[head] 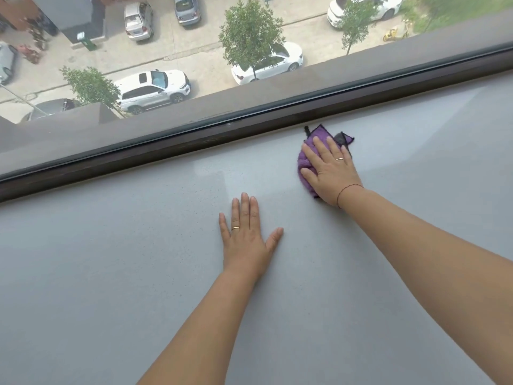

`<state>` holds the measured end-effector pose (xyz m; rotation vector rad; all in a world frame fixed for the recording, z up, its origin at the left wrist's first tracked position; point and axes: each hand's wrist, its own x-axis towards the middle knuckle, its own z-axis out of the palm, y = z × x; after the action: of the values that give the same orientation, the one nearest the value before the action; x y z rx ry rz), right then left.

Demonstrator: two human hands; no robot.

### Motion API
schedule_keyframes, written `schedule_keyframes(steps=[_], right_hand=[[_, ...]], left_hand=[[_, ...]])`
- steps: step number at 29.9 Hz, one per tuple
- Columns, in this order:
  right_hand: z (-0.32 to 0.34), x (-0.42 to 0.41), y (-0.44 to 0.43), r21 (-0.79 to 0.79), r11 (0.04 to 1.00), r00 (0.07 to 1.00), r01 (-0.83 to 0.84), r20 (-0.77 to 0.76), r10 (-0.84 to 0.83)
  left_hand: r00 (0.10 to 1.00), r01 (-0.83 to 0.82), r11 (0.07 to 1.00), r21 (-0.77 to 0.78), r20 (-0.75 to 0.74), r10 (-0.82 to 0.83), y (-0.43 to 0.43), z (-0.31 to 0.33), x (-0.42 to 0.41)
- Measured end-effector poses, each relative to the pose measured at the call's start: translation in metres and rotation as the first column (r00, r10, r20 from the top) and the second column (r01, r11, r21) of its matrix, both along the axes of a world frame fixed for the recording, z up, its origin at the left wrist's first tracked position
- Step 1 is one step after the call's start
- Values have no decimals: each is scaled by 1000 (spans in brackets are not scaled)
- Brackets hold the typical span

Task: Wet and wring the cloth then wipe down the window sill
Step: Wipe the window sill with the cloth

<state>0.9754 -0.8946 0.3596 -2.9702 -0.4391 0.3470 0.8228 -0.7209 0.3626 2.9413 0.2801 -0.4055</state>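
- The right hand lay flat on the purple cloth, fingers straight and slightly spread. It pressed down on the cloth and did not grip it.
- The cloth sat bunched on the grey window sill, on its far side. Its dark-edged corners poked out past the fingertips, just short of the dark window frame.
- The left hand rested palm-down on the bare sill, nearer the person and well apart from the cloth. Its fingers were straight and it held nothing.
- Judged from this, wetting and wringing were done and the wiping was under way. How damp the cloth was could not be told.
- Risk 1: since only a flat palm pinned the cloth, a quick stroke could let it roll, fold further or slip out from under the hand. The hand would then drag on the bare sill.
- Risk 2: the bunched cloth covered a narrow strip. The band along the frame could be missed, or the loose corners could catch against it.
- Risk 3: the left hand, which seemed to be bracing on the sill, could leave prints on wiped surface or slide if that spot became wet.
- Risk 4: a poorly wrung cloth would leave streaks. A paler patch showed near the frame, and whether it was damp or a reflection could not be told.
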Motion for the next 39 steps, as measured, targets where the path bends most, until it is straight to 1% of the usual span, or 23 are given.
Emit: schedule_keyframes(steps=[3,5,7,10,12,14,15,16,18,20,23,24,25,26,29,31,32,33,34,37,39], right_hand=[[1,-7,7,-16,990,990,141,-30,-141],[2,-19,27,-9,984,984,176,-34,-176],[3,-37,48,8,994,994,109,-26,-109],[1,-69,75,42,995,995,-90,-47,92],[0,-78,74,56,974,973,-221,-54,224],[1,-72,54,37,958,957,-286,-31,287],[0,-65,39,23,965,965,-262,-18,262],[1,-59,21,12,980,980,-197,-9,197],[1,-48,-13,-7,1000,1000,-22,-13,22],[0,-46,-30,-33,994,994,108,-26,-109],[1,-57,-7,-31,964,963,265,-32,-266],[2,-66,8,-23,961,961,274,-30,-274],[2,-77,23,-12,972,971,235,-30,-236],[1,-90,38,3,987,987,160,-29,-159],[-2,-128,67,30,994,994,-106,-34,107],[-3,-133,61,34,976,976,-214,-30,215],[-2,-129,51,22,971,971,-238,-19,239],[-2,-122,37,6,975,975,-221,-8,221],[-2,-115,20,-3,988,988,-154,4,154],[1,-98,-33,-38,992,993,120,-11,-120],[3,-97,-40,-54,971,972,231,-41,-233]], left_hand=[[998,-65,997,37,14,64,-5,1,-3],[991,-127,992,28,41,126,-9,1,-8],[989,-139,990,16,56,138,-13,2,-14],[996,-81,997,21,46,80,-16,2,-23],[998,-47,999,22,34,46,-16,1,-28],[999,-29,1000,6,14,29,-15,0,-32],[1000,-20,1000,-6,3,20,-15,0,-34],[1000,-9,1000,-18,-7,9,-14,0,-35],[1000,2,999,-42,-23,-3,-13,0,-34],[999,12,997,-77,-38,-15,-12,1,-33],[999,14,994,-108,-37,-18,-9,2,-36],[1000,2,994,-106,-27,-5,-9,3,-39],[1000,-18,995,-98,-17,16,-9,3,-43],[999,-38,996,-86,-8,37,-10,3,-47],[997,-71,996,-49,13,72,-13,3,-62],[996,-83,995,-56,9,83,-14,4,-70],[996,-87,994,-65,5,88,-14,4,-73],[996,-87,994,-73,3,87,-15,5,-76],[997,-82,994,-75,1,82,-15,5,-78],[998,-64,994,-85,-27,62,-14,5,-84],[998,-51,995,-83,-42,48,-12,4,-85]])
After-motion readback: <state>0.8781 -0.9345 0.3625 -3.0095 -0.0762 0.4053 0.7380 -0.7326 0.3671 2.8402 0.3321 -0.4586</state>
